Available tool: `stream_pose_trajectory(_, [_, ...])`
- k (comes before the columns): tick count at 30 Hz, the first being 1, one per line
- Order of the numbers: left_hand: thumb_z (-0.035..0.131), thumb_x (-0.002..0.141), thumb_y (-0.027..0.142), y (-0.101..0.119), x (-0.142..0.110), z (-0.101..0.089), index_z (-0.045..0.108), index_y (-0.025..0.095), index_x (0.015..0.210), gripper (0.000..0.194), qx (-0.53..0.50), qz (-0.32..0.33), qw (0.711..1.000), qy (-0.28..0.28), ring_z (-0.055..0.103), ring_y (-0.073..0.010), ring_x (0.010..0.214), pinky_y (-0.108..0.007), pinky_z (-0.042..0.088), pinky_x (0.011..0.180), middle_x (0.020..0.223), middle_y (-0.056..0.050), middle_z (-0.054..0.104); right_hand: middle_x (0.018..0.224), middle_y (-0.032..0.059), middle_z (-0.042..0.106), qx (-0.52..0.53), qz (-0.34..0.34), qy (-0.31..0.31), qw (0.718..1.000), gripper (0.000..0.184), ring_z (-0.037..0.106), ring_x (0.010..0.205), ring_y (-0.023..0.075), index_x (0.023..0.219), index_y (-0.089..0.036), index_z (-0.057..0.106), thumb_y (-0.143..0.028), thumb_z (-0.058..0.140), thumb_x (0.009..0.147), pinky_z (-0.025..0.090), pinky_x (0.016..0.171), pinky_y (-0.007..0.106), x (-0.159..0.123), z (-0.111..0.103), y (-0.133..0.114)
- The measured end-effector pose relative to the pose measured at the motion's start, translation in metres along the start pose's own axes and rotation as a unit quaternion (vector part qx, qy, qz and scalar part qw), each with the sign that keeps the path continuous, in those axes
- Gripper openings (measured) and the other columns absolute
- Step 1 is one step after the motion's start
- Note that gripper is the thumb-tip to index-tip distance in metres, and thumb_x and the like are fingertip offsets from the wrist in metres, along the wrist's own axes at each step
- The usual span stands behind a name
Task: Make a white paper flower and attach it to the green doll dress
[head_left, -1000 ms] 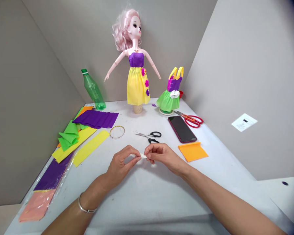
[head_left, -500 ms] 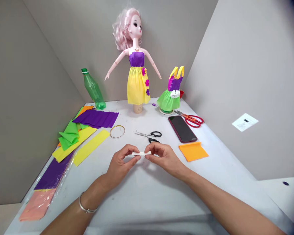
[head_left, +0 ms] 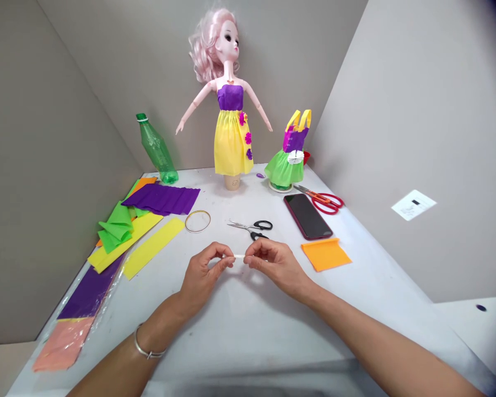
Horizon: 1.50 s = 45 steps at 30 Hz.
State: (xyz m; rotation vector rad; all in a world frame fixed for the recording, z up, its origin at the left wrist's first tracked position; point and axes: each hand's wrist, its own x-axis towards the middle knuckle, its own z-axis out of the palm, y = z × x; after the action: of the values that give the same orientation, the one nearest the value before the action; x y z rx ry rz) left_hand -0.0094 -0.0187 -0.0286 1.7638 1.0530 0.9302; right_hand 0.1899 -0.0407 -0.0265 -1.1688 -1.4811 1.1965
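Over the middle of the white table, my left hand (head_left: 204, 274) and my right hand (head_left: 273, 266) pinch the two ends of a small white strip of paper (head_left: 238, 256) between fingertips. The strip looks thin and edge-on. A silver bracelet circles my left wrist. Just beyond my fingers lie small black-handled scissors (head_left: 253, 227). A folded orange sheet (head_left: 325, 255) rests to the right of my right hand.
A doll (head_left: 230, 105) in a purple and yellow paper dress stands at the back, beside a small green paper dress (head_left: 288, 159). Red scissors (head_left: 323, 200), a phone (head_left: 307, 216), a thin ring (head_left: 197, 221), a green bottle (head_left: 157, 150) and coloured paper sheets (head_left: 149, 220) lie around.
Both hands stayed together while the white strip turned between the fingertips, from a broader face to a thin edge. Nothing else on the table moved.
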Motion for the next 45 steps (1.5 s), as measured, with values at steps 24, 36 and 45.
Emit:
stream_pose_trajectory(24, [0.064,0.084,0.027,-0.0019,0.0019,0.0053,0.058,0.019,0.077,0.013,-0.085,-0.028,0.996,-0.006,0.058,-0.0134,0.076,-0.025,0.048,0.075,0.079,0.001,0.060,0.075,-0.0009,0.061,-0.046,-0.024,0.017,0.998,0.008,0.055,0.072,0.0141,0.076,-0.019,0.061,-0.021,0.060,0.084,0.044,0.067,0.026,-0.0010,0.0028,-0.0005])
stream_pose_trajectory(36, [0.065,0.083,0.027,0.0024,0.0011,0.0067,0.053,0.020,0.079,0.015,-0.068,-0.032,0.997,0.007,0.057,-0.0128,0.075,-0.025,0.046,0.074,0.078,0.002,0.058,0.073,-0.0010,0.058,-0.062,-0.035,0.023,0.997,0.009,0.054,0.069,0.0136,0.073,-0.019,0.057,-0.018,0.059,0.082,0.044,0.067,0.027,-0.0014,0.0059,-0.0025])
stream_pose_trajectory(45, [0.063,0.086,0.037,-0.0029,0.0014,0.0051,0.060,0.021,0.103,0.024,-0.068,-0.065,0.994,-0.060,0.058,-0.0167,0.095,-0.027,0.045,0.086,0.097,-0.002,0.062,0.074,-0.0007,0.058,-0.097,-0.074,0.024,0.992,0.009,0.053,0.068,0.0132,0.074,-0.019,0.056,-0.014,0.057,0.080,0.044,0.067,0.027,-0.0044,0.0063,-0.0008])
